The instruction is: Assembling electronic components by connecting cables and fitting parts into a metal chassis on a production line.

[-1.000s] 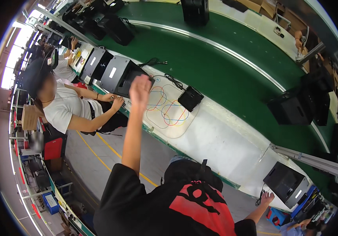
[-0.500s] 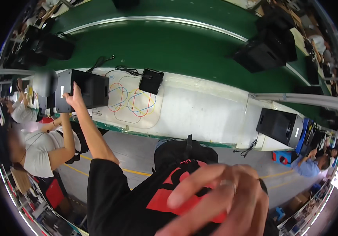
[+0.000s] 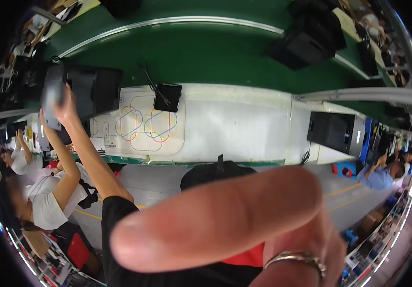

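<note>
Fingers of the left hand [image 3: 62, 103] grip one grey device [image 3: 51, 93]; right hand [image 3: 244, 229] fingers blurred, grip unclear

Gripped upright and lifted off the white worktop [image 3: 244, 129] in the raised left hand [image 3: 64, 103], a flat grey, motion-blurred device [image 3: 51, 95], overlapping a black box-shaped unit [image 3: 95, 88] at the green conveyor's [image 3: 206, 52] edge.

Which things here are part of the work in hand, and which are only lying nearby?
In hand:
- left hand gripping a grey device
- right hand, close to the camera, holding nothing visible

Lying about:
- small black box
- mat with coloured loops
- black unit
</note>
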`<action>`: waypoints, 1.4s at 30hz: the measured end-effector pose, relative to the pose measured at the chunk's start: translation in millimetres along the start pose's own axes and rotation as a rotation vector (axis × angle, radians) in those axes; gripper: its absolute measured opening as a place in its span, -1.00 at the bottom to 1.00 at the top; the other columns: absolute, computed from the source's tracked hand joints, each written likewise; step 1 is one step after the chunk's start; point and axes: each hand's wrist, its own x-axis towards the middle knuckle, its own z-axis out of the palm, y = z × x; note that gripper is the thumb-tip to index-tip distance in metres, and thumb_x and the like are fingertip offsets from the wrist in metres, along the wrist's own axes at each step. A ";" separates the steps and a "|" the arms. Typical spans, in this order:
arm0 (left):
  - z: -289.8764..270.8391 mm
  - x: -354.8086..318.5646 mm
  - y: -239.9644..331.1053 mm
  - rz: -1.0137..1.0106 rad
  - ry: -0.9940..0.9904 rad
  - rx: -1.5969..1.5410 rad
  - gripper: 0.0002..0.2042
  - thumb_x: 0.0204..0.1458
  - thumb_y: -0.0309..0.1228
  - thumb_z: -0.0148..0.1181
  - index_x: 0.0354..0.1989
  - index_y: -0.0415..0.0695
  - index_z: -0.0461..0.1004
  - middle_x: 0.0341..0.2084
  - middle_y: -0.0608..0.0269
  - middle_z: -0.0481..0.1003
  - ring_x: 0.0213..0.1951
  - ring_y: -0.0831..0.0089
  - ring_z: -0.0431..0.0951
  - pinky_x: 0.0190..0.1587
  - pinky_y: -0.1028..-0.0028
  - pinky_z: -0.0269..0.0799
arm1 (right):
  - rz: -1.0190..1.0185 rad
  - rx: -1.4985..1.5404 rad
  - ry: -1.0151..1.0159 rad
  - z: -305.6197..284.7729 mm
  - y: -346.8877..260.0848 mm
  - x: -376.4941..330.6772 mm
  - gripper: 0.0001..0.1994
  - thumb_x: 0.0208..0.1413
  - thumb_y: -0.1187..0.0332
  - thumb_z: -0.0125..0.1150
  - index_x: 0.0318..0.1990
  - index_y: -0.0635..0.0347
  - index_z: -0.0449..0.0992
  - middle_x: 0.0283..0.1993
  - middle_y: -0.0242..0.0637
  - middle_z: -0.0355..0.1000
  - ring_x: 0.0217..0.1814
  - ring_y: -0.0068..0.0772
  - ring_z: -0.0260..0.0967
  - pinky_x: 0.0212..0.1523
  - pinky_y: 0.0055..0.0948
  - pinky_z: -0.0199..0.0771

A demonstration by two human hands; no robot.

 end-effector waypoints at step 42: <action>-77.7 -236.1 -527.7 -0.816 0.235 0.618 -0.59 0.21 -0.22 0.03 -0.03 -0.40 0.31 0.00 -0.07 0.38 0.12 0.15 0.35 0.31 0.28 0.14 | -0.237 0.396 0.828 -158.5 -62.2 -111.2 -0.76 0.12 0.34 0.05 -0.04 0.03 0.40 -0.15 -0.47 0.44 -0.11 -0.45 0.21 -0.12 -0.36 0.29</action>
